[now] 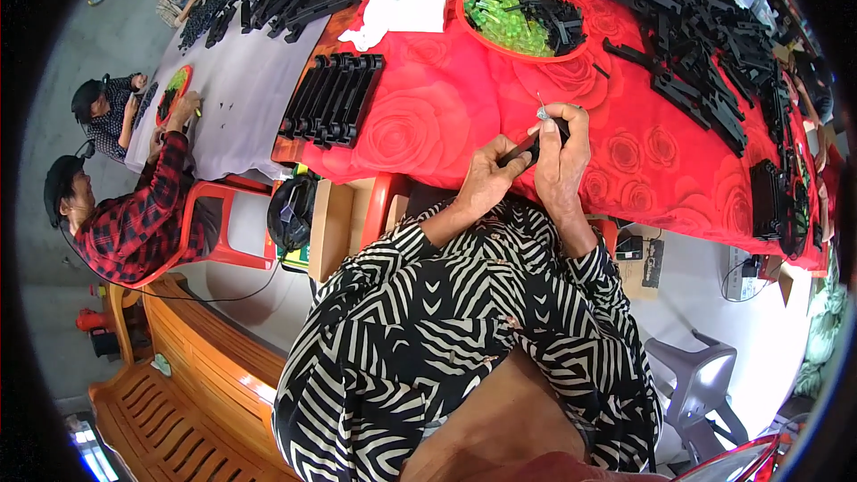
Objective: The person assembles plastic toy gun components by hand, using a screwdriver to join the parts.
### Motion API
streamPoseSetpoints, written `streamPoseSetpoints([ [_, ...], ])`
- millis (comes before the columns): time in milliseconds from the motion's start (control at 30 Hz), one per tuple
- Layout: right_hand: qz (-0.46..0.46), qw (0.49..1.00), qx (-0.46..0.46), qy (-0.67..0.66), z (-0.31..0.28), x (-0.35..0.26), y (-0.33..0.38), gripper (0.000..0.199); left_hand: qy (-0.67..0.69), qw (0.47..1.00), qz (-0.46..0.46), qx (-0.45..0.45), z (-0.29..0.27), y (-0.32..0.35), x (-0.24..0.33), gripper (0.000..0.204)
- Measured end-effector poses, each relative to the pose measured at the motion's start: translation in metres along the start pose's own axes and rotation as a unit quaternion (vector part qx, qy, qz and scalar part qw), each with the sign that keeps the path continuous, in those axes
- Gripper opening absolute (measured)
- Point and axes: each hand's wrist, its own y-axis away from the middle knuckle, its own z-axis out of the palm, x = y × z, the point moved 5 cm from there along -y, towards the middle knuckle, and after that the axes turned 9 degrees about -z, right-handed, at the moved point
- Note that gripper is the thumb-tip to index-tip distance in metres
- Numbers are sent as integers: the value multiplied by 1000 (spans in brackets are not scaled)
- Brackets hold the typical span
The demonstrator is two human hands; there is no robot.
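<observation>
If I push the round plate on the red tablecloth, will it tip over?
Probably not: the round plate seems to sit flat on the red tablecloth, so it would likely slide. The green bits and black pieces look loosely heaped, so some might spill. Being small, each green bit is probably light.

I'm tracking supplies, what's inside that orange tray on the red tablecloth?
The tray holds green pieces, mostly on the left, and black pieces, mostly on the right; they cover its bottom, so anything underneath is hidden.
</observation>
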Motion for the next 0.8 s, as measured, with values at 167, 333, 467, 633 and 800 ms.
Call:
streamPoseSetpoints([
  [167,-12,1000,12,-6,0,0,1,13,-12,1000,4,14,2,2,-1,16],
  [333,-54,997,4,47,-1,3,4,13,-5,1000,-5,12,4,3,0,17],
  [467,-55,998,0,38,2,4,5,14,1,1000,-18,10,1,0,-5,17],
  [633,-64,997,-1,48,3,4,5,14,12,1000,-26,12,1,0,-7,17],
  [800,-83,995,9,54,1,-2,2,13,1,999,11,33,4,2,1,16],
])
